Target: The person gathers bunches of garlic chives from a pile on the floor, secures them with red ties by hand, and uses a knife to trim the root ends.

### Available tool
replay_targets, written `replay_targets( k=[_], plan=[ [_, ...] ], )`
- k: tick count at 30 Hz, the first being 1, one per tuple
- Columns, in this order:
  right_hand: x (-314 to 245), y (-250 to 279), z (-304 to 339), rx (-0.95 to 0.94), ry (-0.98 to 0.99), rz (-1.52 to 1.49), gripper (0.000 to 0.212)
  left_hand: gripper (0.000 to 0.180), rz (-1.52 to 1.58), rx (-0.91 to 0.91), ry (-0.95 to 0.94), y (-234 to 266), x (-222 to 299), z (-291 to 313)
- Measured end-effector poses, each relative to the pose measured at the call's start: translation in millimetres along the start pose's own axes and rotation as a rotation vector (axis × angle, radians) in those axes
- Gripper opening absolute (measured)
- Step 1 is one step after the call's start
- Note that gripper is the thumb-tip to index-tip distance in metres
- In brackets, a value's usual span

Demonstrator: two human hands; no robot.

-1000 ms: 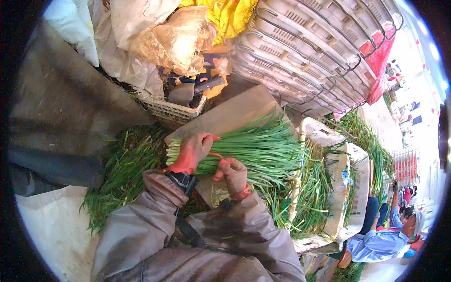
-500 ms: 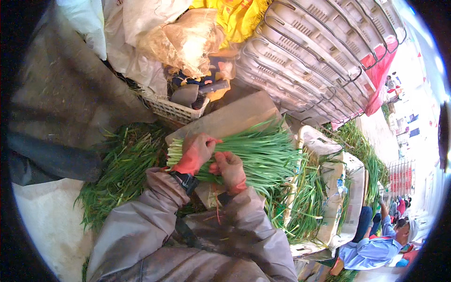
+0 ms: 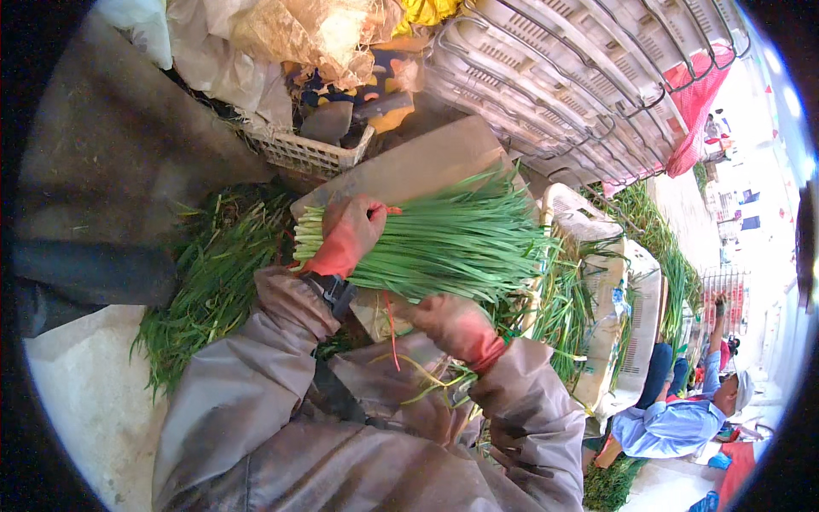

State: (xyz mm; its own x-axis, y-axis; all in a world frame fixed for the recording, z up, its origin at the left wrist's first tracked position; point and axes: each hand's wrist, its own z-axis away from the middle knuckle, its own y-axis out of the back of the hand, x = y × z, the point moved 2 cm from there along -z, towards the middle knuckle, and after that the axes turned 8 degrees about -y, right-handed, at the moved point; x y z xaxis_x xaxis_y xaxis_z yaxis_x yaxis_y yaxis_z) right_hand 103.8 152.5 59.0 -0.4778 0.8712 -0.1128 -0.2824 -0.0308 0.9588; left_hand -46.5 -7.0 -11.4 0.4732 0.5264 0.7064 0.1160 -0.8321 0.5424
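A thick bundle of garlic chives (image 3: pixel 452 235) lies across a worn wooden board (image 3: pixel 426 162), pale stem ends to the left and green leaves spreading right. Over the stem end is my left hand (image 3: pixel 354 229), its fingers curled closed at a red tie (image 3: pixel 393 210) whose tip shows beside them. My right hand (image 3: pixel 461 326) is below the bundle by the board's near edge; motion smears its fingers. A thin red strip (image 3: pixel 392 337) hangs over that edge, left of this hand. Yellowish loose leaves (image 3: pixel 435 384) trail beneath the right hand, and whether it holds them is unclear.
Loose chives (image 3: pixel 217 273) are heaped left of the board. To the right stand white crates (image 3: pixel 601 316) with more leaves. A plastic basket (image 3: pixel 311 154) and stacked pale crates (image 3: pixel 554 85) are beyond the board. A person in a blue shirt (image 3: pixel 670 427) sits at the far right.
My right hand has left the tie and moved down and right, off the bundle. My left hand stays at the stem end. The view has shifted, so the background sits higher.
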Motion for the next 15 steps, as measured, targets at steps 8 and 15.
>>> replay_targets(
  k=[8, 15],
  plan=[
    [-16.3, -47.0, -37.1, -0.425, -0.259, -0.444, 0.023, 0.012, -0.004, -0.036, 0.042, 1.0, -5.5, -0.9],
    [-12.6, -6.0, -53.7, 0.276, -0.226, -0.668, 0.012, 0.014, 0.047, -0.163, 0.143, 0.7, -7.5, -3.5]
  ],
)
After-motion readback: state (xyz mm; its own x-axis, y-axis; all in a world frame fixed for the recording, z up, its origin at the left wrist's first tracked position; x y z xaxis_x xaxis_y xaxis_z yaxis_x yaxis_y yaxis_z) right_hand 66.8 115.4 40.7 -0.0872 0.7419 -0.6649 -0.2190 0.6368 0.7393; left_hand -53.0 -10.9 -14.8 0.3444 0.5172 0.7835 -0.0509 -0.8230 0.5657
